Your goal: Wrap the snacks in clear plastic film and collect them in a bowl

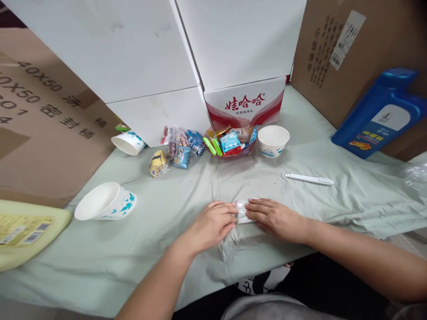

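Note:
A small white bundle in clear, crinkled plastic film lies on the cloth between my hands. My right hand rests flat over its right part, fingers stretched out and covering some of it. From the other side, my left hand touches the bundle's left edge with outstretched, slightly bent fingertips, its thumb a little apart. Loose clear film spreads on the cloth below my left fingers. What the film encloses cannot be made out. Beyond my right hand lies a white utility knife.
Behind stand a pink glass bowl of wrapped snacks, a paper bowl and a pile of snack packets. Paper bowls lie tipped at left and back left. A blue bottle, yellow bottle and cartons flank the table.

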Available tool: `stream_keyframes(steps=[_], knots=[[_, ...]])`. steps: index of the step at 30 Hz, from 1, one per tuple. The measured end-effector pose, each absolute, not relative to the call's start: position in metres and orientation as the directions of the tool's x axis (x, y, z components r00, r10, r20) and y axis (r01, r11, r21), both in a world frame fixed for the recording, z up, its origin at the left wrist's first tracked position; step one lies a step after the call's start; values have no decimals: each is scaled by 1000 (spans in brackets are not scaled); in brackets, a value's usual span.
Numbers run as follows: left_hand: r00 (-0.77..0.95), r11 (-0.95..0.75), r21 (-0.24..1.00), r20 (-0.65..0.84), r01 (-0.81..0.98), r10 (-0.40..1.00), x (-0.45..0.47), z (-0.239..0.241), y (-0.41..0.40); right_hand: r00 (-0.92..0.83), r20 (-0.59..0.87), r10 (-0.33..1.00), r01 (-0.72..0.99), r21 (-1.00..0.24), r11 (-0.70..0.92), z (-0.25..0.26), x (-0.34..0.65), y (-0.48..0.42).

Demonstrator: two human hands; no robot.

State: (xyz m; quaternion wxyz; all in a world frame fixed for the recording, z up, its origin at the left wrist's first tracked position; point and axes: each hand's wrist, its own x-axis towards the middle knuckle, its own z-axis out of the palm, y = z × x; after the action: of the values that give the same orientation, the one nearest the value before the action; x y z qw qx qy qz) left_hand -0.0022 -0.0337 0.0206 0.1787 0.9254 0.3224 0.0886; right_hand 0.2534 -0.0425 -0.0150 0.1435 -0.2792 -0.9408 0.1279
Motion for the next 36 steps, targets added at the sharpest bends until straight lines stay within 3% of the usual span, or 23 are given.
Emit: stream_keyframes(steps=[8,11,13,14,16,20,23,25,27,29,33,36], knots=[[755,-680,493,67,543,652,-5,17,-27,-779,331,532,435,-326,839,4,272,-17],[748,-668,513,72,539,660,-5,13,-27,-598,520,610,583,-240,776,36,291,23],[738,-658,525,80,540,670,-5,12,-26,-404,584,704,782,-180,597,58,301,59],[736,-656,530,85,537,672,-4,11,-26,-335,547,767,866,-140,479,66,303,77],[737,-658,541,100,523,668,-4,11,-25,-291,284,913,952,-4,305,73,304,109],[750,-668,567,127,482,649,-4,10,-22,-306,7,952,951,37,306,67,297,145],[752,-662,585,130,468,647,-5,9,-20,-321,-20,947,946,46,322,66,295,140],[750,-656,592,127,468,650,-6,8,-20,-328,84,941,944,39,326,70,300,124],[746,-651,589,119,478,655,-6,7,-20,-295,278,914,951,-11,310,71,312,100],[741,-649,575,106,499,663,-5,7,-21,-195,331,923,970,-71,231,66,329,73],[722,-645,537,93,543,686,-1,9,-24,-30,77,997,995,-91,37,40,365,28],[702,-641,522,107,563,704,5,7,-26,4,-96,995,999,-46,-8,20,377,16]])
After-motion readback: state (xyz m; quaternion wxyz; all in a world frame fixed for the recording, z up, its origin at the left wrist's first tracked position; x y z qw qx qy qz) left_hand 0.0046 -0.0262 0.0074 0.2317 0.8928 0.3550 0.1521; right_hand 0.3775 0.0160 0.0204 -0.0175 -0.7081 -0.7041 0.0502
